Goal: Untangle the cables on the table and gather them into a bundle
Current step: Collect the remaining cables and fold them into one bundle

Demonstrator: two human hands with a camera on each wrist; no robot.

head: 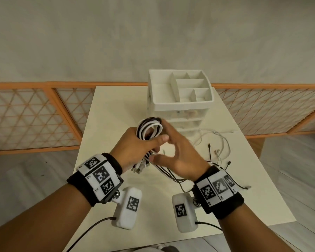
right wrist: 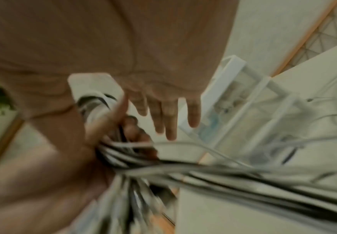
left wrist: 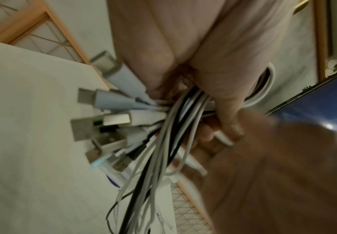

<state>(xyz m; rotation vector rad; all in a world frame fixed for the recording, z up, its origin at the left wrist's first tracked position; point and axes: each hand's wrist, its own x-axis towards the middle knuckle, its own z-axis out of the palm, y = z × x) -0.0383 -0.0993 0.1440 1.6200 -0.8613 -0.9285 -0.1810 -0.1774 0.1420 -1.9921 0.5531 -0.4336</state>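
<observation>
My left hand grips a bundle of white and black cables above the table; a coiled loop sticks up out of the fist. Several USB plugs fan out below the curled left fingers. My right hand is beside the bundle, its fingers straight and spread behind the loop, its thumb close to the hanging strands. Loose cable tails trail from the bundle onto the table at the right. The right wrist view is blurred; the cable strands run across it.
A white drawer organizer with open top compartments stands at the table's far side, just beyond the hands. The cream table ends near my wrists. An orange lattice fence runs behind it.
</observation>
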